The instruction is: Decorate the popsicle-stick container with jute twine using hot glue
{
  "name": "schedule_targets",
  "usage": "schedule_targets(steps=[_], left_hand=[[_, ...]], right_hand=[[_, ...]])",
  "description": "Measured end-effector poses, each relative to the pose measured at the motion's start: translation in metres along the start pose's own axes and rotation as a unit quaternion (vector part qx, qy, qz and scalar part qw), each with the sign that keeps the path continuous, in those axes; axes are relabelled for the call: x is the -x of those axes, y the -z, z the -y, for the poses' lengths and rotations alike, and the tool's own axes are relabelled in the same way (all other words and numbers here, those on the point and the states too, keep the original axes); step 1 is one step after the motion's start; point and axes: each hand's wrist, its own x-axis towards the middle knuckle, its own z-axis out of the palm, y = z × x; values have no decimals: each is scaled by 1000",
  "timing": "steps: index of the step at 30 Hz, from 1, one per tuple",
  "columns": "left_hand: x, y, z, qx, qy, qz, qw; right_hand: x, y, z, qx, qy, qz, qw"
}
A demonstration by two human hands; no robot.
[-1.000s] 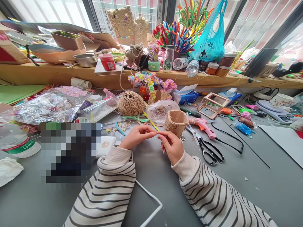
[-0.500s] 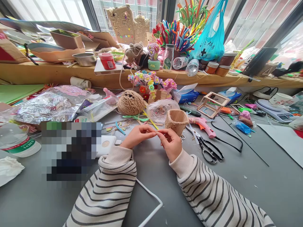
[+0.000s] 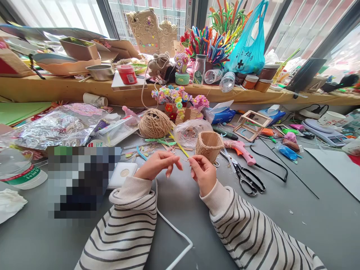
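Observation:
My left hand (image 3: 158,165) hovers over the grey table with its fingers bent and apart, nothing visible between them. Just to its right, my right hand (image 3: 203,173) pinches with thumb and forefinger; a thin strand seems to run from the fingertips, but it is too fine to make out. Behind my right hand stands a twine-wrapped wooden cup (image 3: 209,144). A yellow stick (image 3: 180,145) points toward the gap between the hands. Farther back lie a ball of brown twine (image 3: 154,123) and a clear plastic bag of small bits (image 3: 189,132).
Right of my right hand lie black-handled scissors (image 3: 249,180) and a pink glue gun (image 3: 241,150) with a black cord. A white power bank (image 3: 123,173) and white cable (image 3: 176,229) are near my left arm. A crowded ledge (image 3: 123,92) runs along the back.
My left hand has moved left, away from my right fingertips, and its fingers have opened. My right hand stays nearly in place, still pinching.

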Motion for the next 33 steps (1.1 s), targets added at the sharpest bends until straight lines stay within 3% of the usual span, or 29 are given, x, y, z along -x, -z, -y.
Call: schedule_targets(steps=[2,3,4,6,9,12,33], left_hand=[[-1,-4,1,-4,77,126,989],[-3,-6,3,3,113,155,981],[-4,-9,4,18,131,152,979],[-8,-14,6,55,147,91,983],[-11,-16,7,105,124,-29,986],[-11,-14,6,117,100,-78,985],[-11,-11,11,104,75,-71,989]], right_hand=[[1,-2,1,-33,-34,3,999],[1,-3,2,-47,-45,3,998],[0,-3,2,-60,-54,0,997],[-1,-4,2,-77,-65,-10,995],[-2,-3,-1,-71,-78,-10,994],[-2,-2,-6,-50,-88,0,995],[-3,-1,-9,-28,-91,-2,995]])
